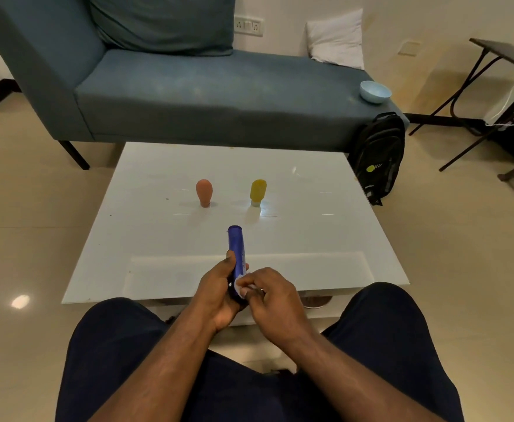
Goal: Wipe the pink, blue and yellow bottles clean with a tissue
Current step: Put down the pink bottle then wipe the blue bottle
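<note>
While the left hand (219, 292) grips the blue bottle (236, 251) round its lower end, fingers and thumb curled tight, the right hand (267, 295) pinches a small white tissue (239, 286) against the bottle's side near the bottom. So the step in hand, by my read, is wiping the blue bottle, w/ the bottle held tilted, its far end pointing to about 12 o'clock over the near edge of the white table (158, 239).

Pink bottle (204, 192) stands upright on the table at roughly 11 o'clock from the hands; yellow bottle (258, 192) stands upright at about 1 o'clock, well apart from the pink one. Neither is touched. Can't tell from this view whether either is clean yet.

Next move, as I judge it: run the tissue up the length of the blue bottle toward the far end, turning it in the left hand's grip so all sides get covered, keeping the pinch firm since the tissue is small and mostly hidden under the fingers. After that, set it down btwn the other two or near them, and pick up whichever bottle is left to do.
</note>
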A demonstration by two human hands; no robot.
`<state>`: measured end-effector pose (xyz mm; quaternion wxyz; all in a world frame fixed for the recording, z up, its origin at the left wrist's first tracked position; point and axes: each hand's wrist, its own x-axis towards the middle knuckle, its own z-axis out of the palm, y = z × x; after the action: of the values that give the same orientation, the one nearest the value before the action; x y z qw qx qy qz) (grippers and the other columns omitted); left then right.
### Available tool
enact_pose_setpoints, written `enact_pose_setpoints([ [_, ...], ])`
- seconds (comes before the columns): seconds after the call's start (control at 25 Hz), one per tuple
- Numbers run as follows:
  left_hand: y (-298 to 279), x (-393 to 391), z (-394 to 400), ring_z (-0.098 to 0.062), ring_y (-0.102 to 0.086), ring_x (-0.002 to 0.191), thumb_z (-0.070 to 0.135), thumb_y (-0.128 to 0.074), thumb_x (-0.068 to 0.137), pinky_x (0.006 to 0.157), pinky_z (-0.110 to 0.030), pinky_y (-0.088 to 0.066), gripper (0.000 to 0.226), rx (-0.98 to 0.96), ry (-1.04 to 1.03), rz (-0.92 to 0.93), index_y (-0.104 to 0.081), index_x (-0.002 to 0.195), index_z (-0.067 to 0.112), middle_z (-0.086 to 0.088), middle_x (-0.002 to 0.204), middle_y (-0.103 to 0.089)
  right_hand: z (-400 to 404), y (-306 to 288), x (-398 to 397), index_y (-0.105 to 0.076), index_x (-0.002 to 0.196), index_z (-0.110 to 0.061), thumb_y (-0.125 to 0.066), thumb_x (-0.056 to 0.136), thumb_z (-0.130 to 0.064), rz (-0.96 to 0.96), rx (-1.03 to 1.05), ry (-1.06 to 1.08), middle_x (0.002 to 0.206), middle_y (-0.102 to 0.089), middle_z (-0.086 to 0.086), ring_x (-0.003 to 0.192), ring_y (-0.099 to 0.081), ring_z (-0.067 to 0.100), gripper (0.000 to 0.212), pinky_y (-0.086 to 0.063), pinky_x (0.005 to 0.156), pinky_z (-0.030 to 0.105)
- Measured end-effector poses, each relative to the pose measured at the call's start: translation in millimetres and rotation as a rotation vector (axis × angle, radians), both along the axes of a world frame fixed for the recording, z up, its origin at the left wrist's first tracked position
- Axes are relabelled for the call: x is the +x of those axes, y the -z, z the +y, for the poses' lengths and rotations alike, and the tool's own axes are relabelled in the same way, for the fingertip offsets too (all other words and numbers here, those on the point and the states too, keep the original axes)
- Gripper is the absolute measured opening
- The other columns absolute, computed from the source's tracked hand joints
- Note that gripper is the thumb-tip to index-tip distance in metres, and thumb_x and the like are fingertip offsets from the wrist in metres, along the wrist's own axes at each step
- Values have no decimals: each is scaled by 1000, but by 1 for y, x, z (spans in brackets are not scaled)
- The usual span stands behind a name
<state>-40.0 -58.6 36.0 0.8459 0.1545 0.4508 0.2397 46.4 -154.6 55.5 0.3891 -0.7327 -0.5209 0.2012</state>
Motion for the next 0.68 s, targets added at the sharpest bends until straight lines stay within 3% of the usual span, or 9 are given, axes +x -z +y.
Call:
enact_pose_setpoints([
  [0.12,-2,1,0,-30,-63,94,28,-70,91,80,-47,-57,35,46,14,31,-60,117,7,-14,104,-64,4,1,17,-70,91,-26,-65,87,-16,117,-46,99,91,-66,-15,89,-59,-3,12,-44,75,8],
  [0.2,-1,2,1,-27,-62,99,27,-72,90,75,-45,-56,33,114,7,70,-59,117,13,-10,110,-65,8,6,37,-71,89,-29,-68,86,-20,256,-52,210,91,-70,-15,88,-62,-2,10,-49,78,14],
  [0.32,2,2,7,-25,-62,102,34,-68,92,78,-46,-55,35,158,-60,98,-56,123,20,-4,113,-65,9,9,67,-72,91,-26,-71,85,-18,562,-11,406,95,-71,-5,93,-66,15,10,-58,78,33],
  [0.44,7,2,11,-29,-62,109,33,-65,95,86,-49,-54,32,142,-80,125,-56,123,20,-5,117,-65,2,12,85,-72,96,-17,-69,86,-9,785,-27,525,103,-69,6,99,-65,26,13,-58,76,36],
  [0.68,15,8,11,-25,-62,105,20,-62,98,80,-47,-54,32,172,-47,202,-55,129,14,-5,120,-64,-3,25,100,-72,97,-13,-70,85,-9,880,-74,586,107,-69,10,99,-66,30,13,-57,82,52],
])
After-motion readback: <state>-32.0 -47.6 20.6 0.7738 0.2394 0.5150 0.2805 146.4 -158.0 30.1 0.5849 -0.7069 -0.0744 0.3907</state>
